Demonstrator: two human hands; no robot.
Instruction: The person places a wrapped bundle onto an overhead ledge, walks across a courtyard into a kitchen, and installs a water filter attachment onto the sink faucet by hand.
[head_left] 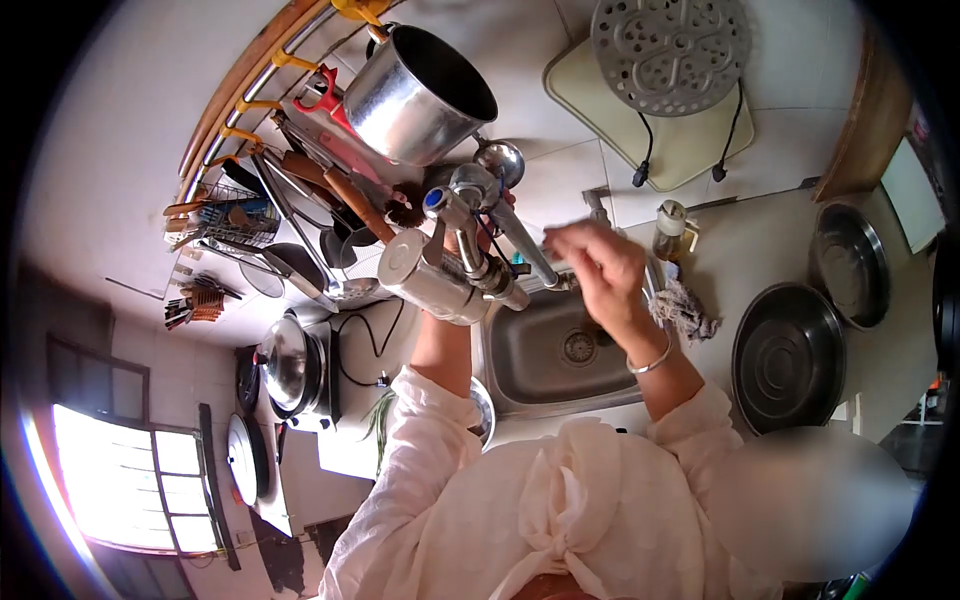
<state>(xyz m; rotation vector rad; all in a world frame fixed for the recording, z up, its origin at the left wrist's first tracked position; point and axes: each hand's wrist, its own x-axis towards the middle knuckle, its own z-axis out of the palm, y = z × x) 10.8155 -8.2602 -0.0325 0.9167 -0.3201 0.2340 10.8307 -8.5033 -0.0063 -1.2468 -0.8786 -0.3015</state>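
Canister (432, 283), axis slanting, flat end upper left

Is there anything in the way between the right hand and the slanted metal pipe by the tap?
Nothing that shows. In this view the fingertips of the right hand are right beside the slanted metal pipe. Whether they touch, I can't tell.

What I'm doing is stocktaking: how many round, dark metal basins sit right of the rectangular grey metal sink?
2: the nearer basin, right of the sink; the farther basin, beyond and right of it. Others may be hidden.
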